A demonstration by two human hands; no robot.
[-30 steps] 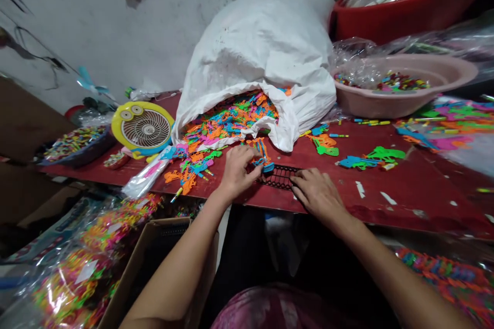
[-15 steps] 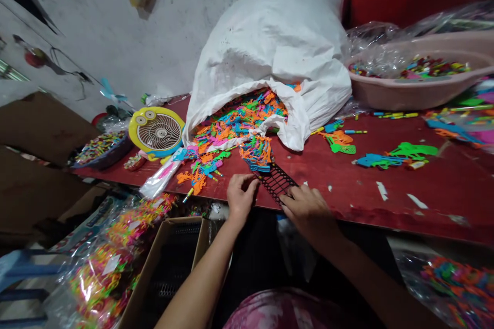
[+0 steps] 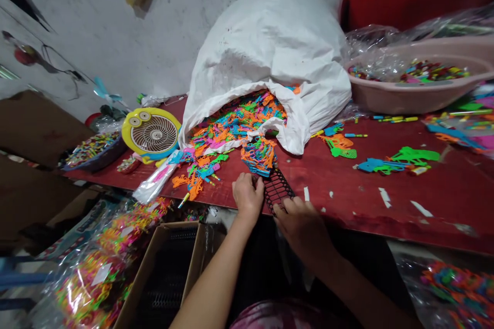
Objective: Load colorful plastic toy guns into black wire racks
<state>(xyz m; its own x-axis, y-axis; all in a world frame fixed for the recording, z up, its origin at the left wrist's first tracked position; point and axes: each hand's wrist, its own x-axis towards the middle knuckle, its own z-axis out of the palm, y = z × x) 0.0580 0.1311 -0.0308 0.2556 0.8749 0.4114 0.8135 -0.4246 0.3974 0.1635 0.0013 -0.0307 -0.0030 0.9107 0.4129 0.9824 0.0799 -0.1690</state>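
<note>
Here my left hand and right hand both pinch the near end of a black plastic grid strip at the edge of the dark red worktop, fingers closed on it. Its long axis runs away from me, slightly leftward, toward a bunch of colourful plastic toy pieces at its far end, just before the open white sack. The left hand sits nearer that bunch. I see no readable writing.
</note>
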